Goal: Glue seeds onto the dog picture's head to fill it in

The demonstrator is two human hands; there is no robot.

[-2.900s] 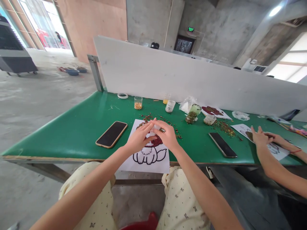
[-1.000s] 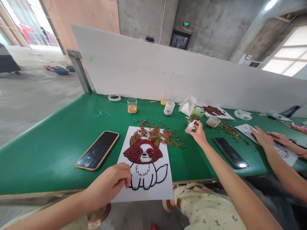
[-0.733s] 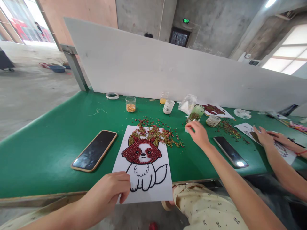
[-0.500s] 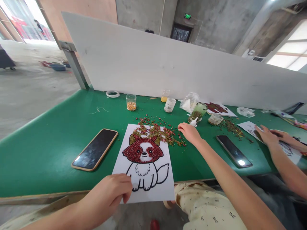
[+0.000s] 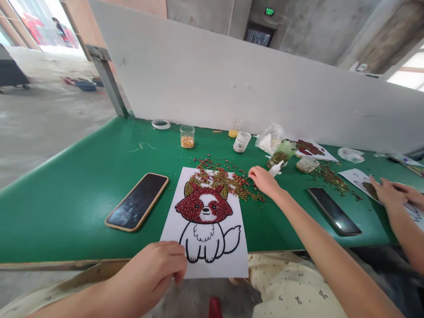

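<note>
A white drawing sheet [image 5: 168, 221] lies on the table with its lower edge past the table's front. It shows a seated animal: the red head [image 5: 190, 210] and green ears are covered in beans, while the body is bare outline. My left hand [image 5: 162, 269] is closed over the sheet's lower left corner, fingers above and thumb low. Loose red and green beans [image 5: 228, 180] are heaped across the top of the sheet and beside it. At the right end of this heap, my right hand [image 5: 263, 180] has its fingers pinched together; their tips hide what they hold. A white glue bottle [image 5: 275, 168] lies just behind it.
Phones lie left [image 5: 137, 202] and right [image 5: 333, 211] of the sheet. Behind stand a cup of corn kernels [image 5: 187, 138], a whitish cup [image 5: 242, 142] and a green-tinted jar [image 5: 281, 153]. A co-worker's hands [image 5: 389, 192] work at far right. A white partition [image 5: 215, 75] closes the back.
The whole view has shifted, so things appear slightly further right and most of the table higher. Both my hands keep nearly the same places and poses relative to the sheet and beans.
</note>
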